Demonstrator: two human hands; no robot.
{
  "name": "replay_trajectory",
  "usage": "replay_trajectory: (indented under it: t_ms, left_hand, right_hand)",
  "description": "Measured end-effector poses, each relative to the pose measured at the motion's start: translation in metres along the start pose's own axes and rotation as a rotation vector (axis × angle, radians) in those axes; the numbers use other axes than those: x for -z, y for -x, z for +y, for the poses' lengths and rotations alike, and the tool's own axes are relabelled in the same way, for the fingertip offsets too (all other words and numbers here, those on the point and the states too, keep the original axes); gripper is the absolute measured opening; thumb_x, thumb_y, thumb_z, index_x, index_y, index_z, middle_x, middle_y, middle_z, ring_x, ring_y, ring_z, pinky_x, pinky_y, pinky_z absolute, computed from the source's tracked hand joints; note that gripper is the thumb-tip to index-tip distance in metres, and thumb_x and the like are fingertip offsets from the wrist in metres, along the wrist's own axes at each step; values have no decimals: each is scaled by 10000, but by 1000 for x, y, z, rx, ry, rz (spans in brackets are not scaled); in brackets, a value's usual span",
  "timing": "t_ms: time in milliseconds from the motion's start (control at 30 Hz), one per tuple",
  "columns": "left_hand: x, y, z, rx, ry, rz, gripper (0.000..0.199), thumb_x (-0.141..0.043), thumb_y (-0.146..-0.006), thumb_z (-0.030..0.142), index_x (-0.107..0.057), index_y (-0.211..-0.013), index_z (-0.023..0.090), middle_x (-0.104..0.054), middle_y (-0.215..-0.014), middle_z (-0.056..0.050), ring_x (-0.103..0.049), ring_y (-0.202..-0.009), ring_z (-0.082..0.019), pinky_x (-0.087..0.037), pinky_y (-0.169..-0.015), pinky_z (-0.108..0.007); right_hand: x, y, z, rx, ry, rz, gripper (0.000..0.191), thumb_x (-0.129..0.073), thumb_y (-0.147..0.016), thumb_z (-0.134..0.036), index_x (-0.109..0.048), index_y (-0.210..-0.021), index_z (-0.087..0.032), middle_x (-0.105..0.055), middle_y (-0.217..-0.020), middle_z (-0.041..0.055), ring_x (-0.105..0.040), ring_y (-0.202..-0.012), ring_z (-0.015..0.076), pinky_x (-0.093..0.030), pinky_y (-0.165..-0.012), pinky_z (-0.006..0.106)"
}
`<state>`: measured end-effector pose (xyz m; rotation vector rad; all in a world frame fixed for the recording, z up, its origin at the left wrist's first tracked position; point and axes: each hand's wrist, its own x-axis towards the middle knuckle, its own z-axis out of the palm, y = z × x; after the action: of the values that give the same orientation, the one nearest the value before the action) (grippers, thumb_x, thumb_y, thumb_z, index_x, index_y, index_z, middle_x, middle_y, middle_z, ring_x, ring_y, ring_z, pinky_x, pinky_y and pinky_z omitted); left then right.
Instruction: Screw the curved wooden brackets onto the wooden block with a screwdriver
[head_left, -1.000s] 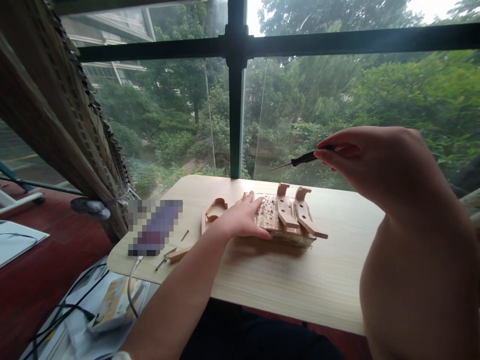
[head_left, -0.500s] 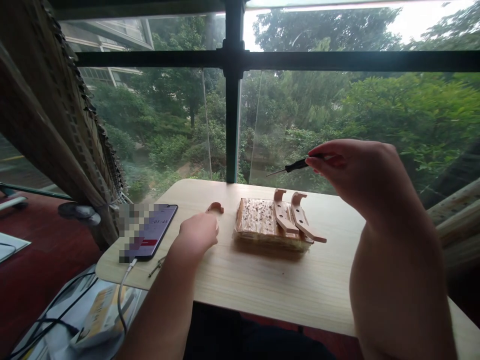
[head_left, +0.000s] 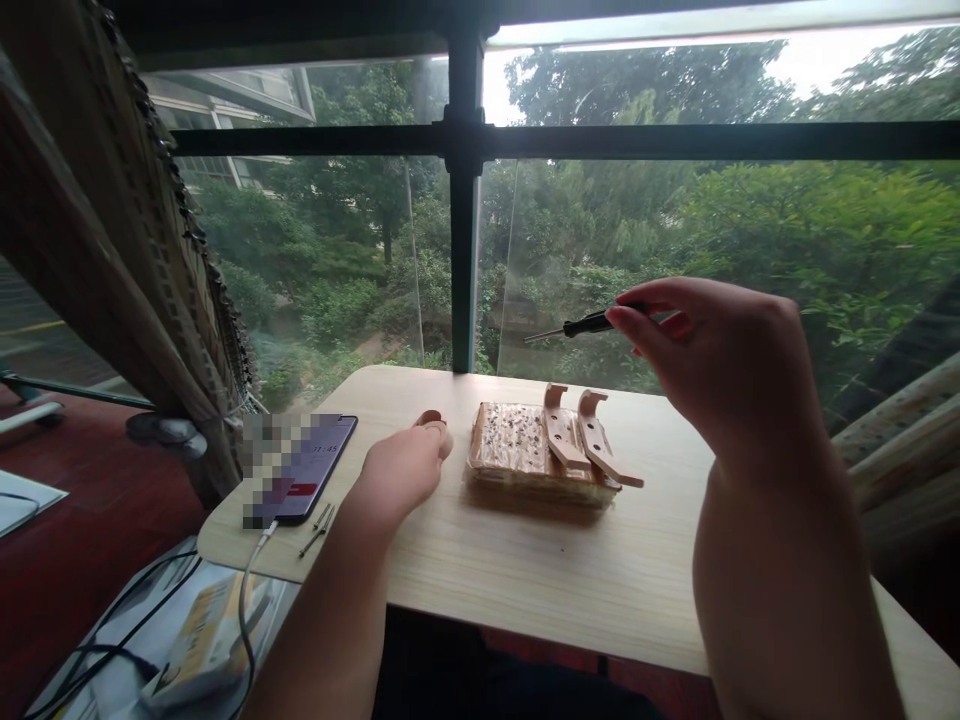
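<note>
My right hand [head_left: 709, 360], raised above the table's right side, pinches a small black-handled screwdriver [head_left: 589, 324], its thin metal shaft pointing left. Down on the table my left hand [head_left: 405, 462] is closed around a wooden hook; only the hook's curved end [head_left: 429, 416] shows past the fingers, and the rest is hidden. Between the hands lies a block [head_left: 510, 435] wrapped in clear film or tape, its top dotted with many small holes or marks. Two wooden hooks, a left one [head_left: 562, 430] and a right one [head_left: 598, 440], rest side by side on its right part, curved ends away from me.
A phone [head_left: 322, 470] with a white charging cable [head_left: 244, 590] lies at the pale wooden table's [head_left: 480, 570] left edge. Several screws [head_left: 319, 530] lie near my left forearm. A window stands behind the table, with a curtain [head_left: 142, 230] at the left.
My left hand has shifted slightly right and its fingers have moved over the hook. The screws show more fully now. My right hand holds the screwdriver in nearly the same place.
</note>
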<state>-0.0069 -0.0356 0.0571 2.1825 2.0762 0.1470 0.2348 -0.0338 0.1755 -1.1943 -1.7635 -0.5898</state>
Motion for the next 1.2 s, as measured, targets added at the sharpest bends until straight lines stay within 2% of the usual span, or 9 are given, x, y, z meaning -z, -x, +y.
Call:
replay_trajectory:
  t_ms: [267,500,567,733,867,933,1000,1100,1200]
  left_hand:
    - [13,11,38,-71,212,374,171,-434,-940,247,-577,-1015,192,-684,-970,-99,-644,-892,-247,-454,-730,-307]
    - [-17,-28,55,-393,676,610,150,-529,-872,136,-639,-968,171,-696,-979,-65,-637,-926,-186,-495,-830,-277]
    - [-25,-37,56,-435,687,570,149,-542,-836,99,-646,-922,163,-694,-965,-66,-633,-930,-188,-501,-846,-286]
    - [-33,-40,57,-502,601,321,290,-480,-744,9,-662,-899,174,-692,-1037,-67,-621,-1009,-208,-494,-910,-326]
    - [-29,-30,55,-439,566,223,333,-608,-723,159,-655,-1051,184,-658,-1200,-91,-591,-1125,-249,-460,-988,-358]
    - [-27,-27,57,-391,542,226,338,-672,-714,306,-651,-1027,177,-654,-1193,-107,-584,-1125,-269,-465,-969,-368]
    - [-27,-26,60,-332,518,263,241,-640,-754,382,-641,-880,177,-686,-1028,-93,-620,-991,-249,-493,-867,-353]
    - [-27,-28,62,-216,497,333,105,-569,-785,280,-564,-737,186,-657,-788,-44,-612,-765,-191,-474,-698,-291]
    - [-27,-32,58,-69,463,417,53,-513,-763,155,-536,-737,195,-655,-773,-46,-612,-749,-191,-452,-678,-279]
  right_hand:
    - [3,1,0,17,-22,22,140,-675,-804,-308,-743,-858,-198,-743,-784,38,-657,-658,168,-426,-613,289]
    - [4,1,4,10,-23,35,120,-648,-822,-331,-727,-853,-246,-726,-764,34,-652,-652,191,-432,-608,314]
    - [3,1,4,20,-19,34,112,-647,-821,-325,-723,-844,-245,-719,-756,34,-653,-663,196,-435,-615,319]
    - [3,0,5,22,-24,17,127,-636,-828,-340,-722,-853,-250,-718,-762,31,-661,-680,198,-449,-623,324]
    - [5,1,5,2,-45,23,144,-627,-832,-355,-725,-873,-258,-726,-785,35,-668,-698,199,-462,-609,321]
    - [6,2,5,-3,-54,28,147,-626,-832,-353,-727,-879,-257,-730,-791,37,-671,-701,199,-468,-604,320]
    - [7,2,6,-6,-66,29,144,-628,-829,-343,-728,-880,-252,-732,-792,35,-673,-696,197,-472,-603,320]
    - [8,2,6,-4,-85,25,136,-639,-822,-329,-731,-867,-240,-732,-781,32,-672,-679,191,-471,-596,315]
    - [8,2,5,1,-116,12,135,-642,-819,-324,-734,-856,-232,-729,-764,31,-669,-662,185,-464,-576,305]
